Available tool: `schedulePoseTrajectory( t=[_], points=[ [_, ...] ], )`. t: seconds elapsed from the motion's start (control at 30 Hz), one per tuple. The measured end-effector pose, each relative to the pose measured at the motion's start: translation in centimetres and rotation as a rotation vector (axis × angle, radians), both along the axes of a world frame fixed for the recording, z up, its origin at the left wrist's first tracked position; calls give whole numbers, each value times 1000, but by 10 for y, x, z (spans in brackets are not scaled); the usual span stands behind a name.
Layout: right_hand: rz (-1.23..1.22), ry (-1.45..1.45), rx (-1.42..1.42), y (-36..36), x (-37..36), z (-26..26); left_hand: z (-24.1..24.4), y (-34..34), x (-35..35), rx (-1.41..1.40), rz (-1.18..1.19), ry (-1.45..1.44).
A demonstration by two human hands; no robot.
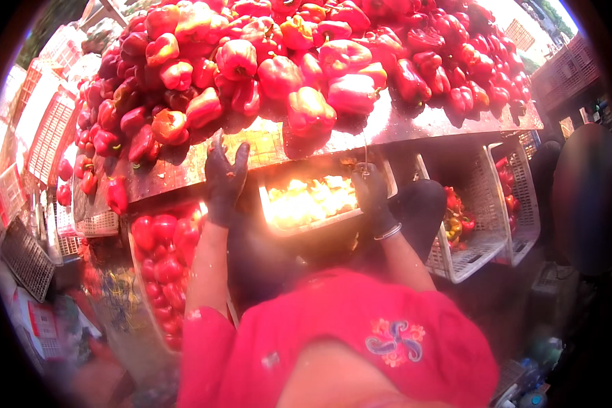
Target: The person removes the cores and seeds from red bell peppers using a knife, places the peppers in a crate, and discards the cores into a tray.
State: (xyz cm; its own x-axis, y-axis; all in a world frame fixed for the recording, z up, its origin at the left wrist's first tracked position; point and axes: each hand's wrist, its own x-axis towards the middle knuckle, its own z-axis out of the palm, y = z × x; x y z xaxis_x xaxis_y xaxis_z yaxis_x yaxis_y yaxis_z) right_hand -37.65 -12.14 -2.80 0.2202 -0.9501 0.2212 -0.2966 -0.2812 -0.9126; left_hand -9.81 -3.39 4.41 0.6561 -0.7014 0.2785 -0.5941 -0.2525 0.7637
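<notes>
My left hand point(226, 171), in a dark glove, is at the front edge of the table point(176, 172) with its fingers apart and nothing in them. My right hand point(371, 191), gloved too, closes around a thin metal tool point(365, 147) whose narrow end points up toward the table edge. A heap of red bell peppers point(280, 76) covers much of the tabletop. The nearest whole one is a large red bell pepper point(311, 113) between my hands. Below the edge, a crate point(312, 227) holds pale pieces washed out by sunlight.
Red peppers point(166, 268) fill a container by my left arm. To the right, a plastic crate point(477, 250) holds red and yellowish pepper pieces point(455, 224), with another crate point(525, 219) beside it. Stacked crates point(51, 135) stand at far left. A dark rounded shape point(589, 199) is at right.
</notes>
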Motion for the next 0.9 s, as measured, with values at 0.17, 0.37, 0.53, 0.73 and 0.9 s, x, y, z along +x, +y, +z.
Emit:
schedulePoseTrajectory(
  t=[0.17, 0.37, 0.53, 0.73, 0.9],
  points=[
    [39, -2, 147, -4, -8, -22, -13, -151, -39, 219, -68, 255],
    [48, -373, 519, -27, 26, 28, -65, -151, -34, -54, -203, 427],
    [261, -50, -371, -47, 60, 23, -34, -91, -77, -357, -449, 908],
    [478, -397, 218, -47, 85, 46, -6, -63, -55, -406, -349, 739],
    [270, 227, -308, -51, 82, 18, -41, -76, -39, -239, -345, -54]
  ],
)
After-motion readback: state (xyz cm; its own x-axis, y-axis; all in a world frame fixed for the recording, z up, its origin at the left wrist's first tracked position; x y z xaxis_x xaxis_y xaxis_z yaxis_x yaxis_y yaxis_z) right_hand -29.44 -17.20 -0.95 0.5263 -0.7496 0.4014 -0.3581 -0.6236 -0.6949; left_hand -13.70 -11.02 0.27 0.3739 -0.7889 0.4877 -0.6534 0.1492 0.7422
